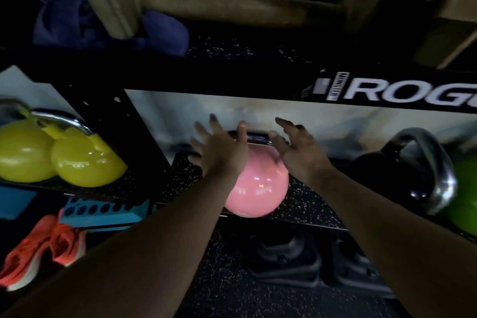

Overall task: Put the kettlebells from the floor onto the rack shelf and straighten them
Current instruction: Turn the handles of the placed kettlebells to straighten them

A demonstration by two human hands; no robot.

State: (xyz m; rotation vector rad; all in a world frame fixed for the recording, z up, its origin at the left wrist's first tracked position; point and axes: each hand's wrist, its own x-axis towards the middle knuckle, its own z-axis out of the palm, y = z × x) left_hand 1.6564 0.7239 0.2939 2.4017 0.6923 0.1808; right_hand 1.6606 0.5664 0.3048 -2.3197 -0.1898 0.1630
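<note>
A pink kettlebell stands on the speckled rack shelf in the middle of the view, its steel handle toward the wall. My left hand hovers over its left side with fingers spread. Spread as well, my right hand is over its right side by the handle. Neither hand grips it. Two yellow kettlebells sit on the shelf section to the left. A black kettlebell with a steel handle and a green one stand at the right.
A black rack beam with white lettering runs overhead. Wooden equipment and blue cloth lie on the upper shelf. Below are dark kettlebells on the floor, orange shoes and a blue block.
</note>
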